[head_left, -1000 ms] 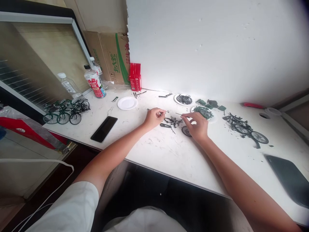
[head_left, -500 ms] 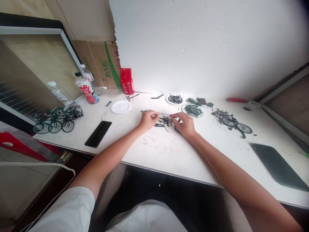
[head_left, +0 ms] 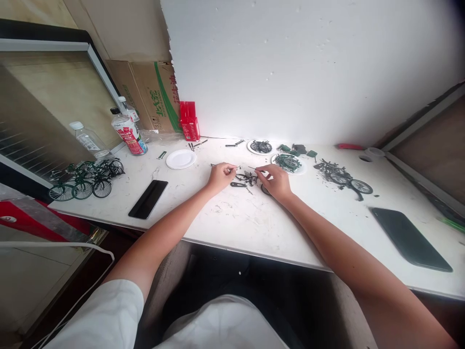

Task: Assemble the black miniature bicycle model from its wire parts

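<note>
My left hand (head_left: 221, 177) is closed in a pinch over the middle of the table, on a tiny part too small to name. My right hand (head_left: 276, 183) faces it, fingertips closed on a thin dark rod (head_left: 252, 168) that points left. A small gap lies between the fingertips. Under and between the hands are small black model bicycle parts (head_left: 249, 179); a wheel is partly covered by my right hand. A flat dark piece (head_left: 238, 184) lies just below my left fingertips.
Assembled model bicycles (head_left: 83, 186) stand at the left, near a phone (head_left: 148, 199) and bottles (head_left: 130, 135). Behind are a white paper plate (head_left: 181, 159), a plate of black parts (head_left: 260, 147) and green parts (head_left: 288, 163). At right are a black parts pile (head_left: 341, 176) and a dark slab (head_left: 410, 238).
My left fingertips have drawn slightly leftward, so the gap to the rod in my right hand is a little wider. The whole view has shifted slightly.
</note>
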The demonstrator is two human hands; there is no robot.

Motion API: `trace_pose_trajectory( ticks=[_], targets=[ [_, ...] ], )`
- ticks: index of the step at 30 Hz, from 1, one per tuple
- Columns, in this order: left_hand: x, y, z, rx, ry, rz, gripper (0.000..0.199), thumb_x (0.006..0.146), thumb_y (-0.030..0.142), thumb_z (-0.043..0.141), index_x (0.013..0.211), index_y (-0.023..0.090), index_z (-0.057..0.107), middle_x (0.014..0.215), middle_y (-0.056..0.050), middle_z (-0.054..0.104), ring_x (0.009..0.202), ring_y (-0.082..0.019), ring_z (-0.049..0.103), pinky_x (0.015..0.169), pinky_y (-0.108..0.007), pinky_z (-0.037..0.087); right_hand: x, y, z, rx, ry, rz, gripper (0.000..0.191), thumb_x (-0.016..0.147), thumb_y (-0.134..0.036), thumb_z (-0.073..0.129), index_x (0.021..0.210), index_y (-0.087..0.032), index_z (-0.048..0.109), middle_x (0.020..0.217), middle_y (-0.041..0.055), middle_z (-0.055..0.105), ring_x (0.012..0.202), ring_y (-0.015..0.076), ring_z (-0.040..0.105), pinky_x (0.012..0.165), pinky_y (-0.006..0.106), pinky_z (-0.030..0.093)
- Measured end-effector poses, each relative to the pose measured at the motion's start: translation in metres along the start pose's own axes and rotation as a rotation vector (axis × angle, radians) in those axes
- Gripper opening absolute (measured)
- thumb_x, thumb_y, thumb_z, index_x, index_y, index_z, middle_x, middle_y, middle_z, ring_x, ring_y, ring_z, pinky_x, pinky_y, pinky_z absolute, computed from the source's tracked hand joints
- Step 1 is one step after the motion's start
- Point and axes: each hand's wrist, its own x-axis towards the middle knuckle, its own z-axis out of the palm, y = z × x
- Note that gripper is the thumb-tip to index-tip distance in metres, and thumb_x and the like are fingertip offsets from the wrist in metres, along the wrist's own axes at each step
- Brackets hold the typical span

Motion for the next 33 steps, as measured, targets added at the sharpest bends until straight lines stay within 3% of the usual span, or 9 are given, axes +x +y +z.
trace_pose_trajectory(
  ticks=[9,20,33],
  targets=[
    [0.0,-0.001,0.004,0.013,-0.013,0.05,0.017,0.088,0.026,0.072,0.096,0.017,0.084,0.085,-0.007,0.08,0.06,-0.012,0.058,0.061,-0.027,0.049,0.0,-0.008,0.0,0.019,-0.039,-0.116,0.018,0.104,-0.031,0.063,0.102,-0.025,0.079,0.101,0.0095,0.08,0.095,0.0259,0.074,0.074,0.043,0.063],
    [-0.001,0.002,0.002,0.028,-0.039,0.046,0.019,0.088,0.028,0.074,0.099,0.017,0.085,0.071,-0.004,0.074,0.061,-0.014,0.06,0.061,-0.027,0.049,0.001,-0.017,0.003,-0.063,-0.132,-0.227,0.019,0.105,-0.032,0.062,0.105,-0.026,0.079,0.096,0.0085,0.081,0.091,0.0253,0.075,0.073,0.042,0.061],
    [-0.001,-0.002,0.004,0.041,-0.063,0.058,0.02,0.089,0.03,0.073,0.098,0.017,0.085,0.06,0.0,0.067,0.052,-0.012,0.055,0.061,-0.027,0.049,0.002,-0.018,0.002,-0.06,-0.12,-0.224,0.019,0.105,-0.033,0.062,0.104,-0.026,0.079,0.097,0.0094,0.08,0.091,0.0252,0.073,0.072,0.041,0.059]
  ],
)
